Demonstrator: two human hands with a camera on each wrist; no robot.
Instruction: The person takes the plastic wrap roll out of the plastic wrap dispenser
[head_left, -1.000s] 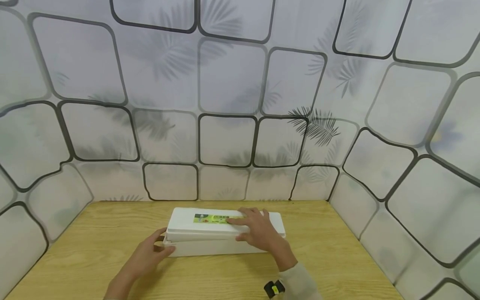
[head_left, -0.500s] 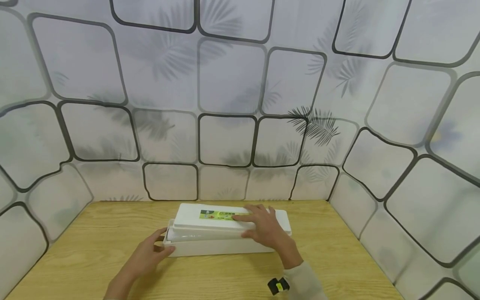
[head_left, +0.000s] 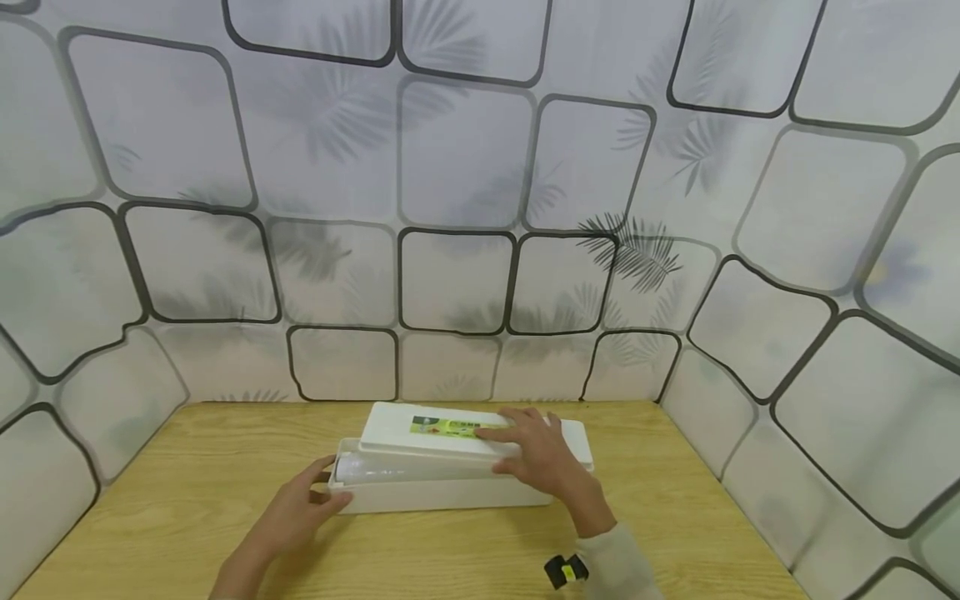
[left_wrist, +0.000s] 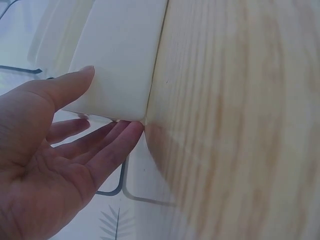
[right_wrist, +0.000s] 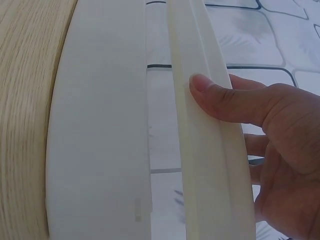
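A long white cling film box [head_left: 442, 497] lies on the table, with a pale, shiny roll [head_left: 378, 468] showing inside its left part. My left hand [head_left: 295, 507] holds the box's left end. In the left wrist view the thumb lies on the long face of the box [left_wrist: 122, 55] and the fingers touch its end. My right hand [head_left: 538, 454] grips the white lid [head_left: 386, 429], which bears a green label [head_left: 444, 427]. Seen from the right wrist, a gap runs between the lid [right_wrist: 207, 160] and the box, with the thumb on the lid's side and the fingers mostly hidden behind it.
The wooden table [head_left: 225, 450] runs back to a patterned cloth [head_left: 457, 283] that surrounds it at the rear and both sides. A black band with a yellow-green mark [head_left: 566, 572] sits at the right sleeve.
My right hand has lifted the lid and carried it to the right and back, uncovering the roll at the left. The left hand and the box have stayed in place.
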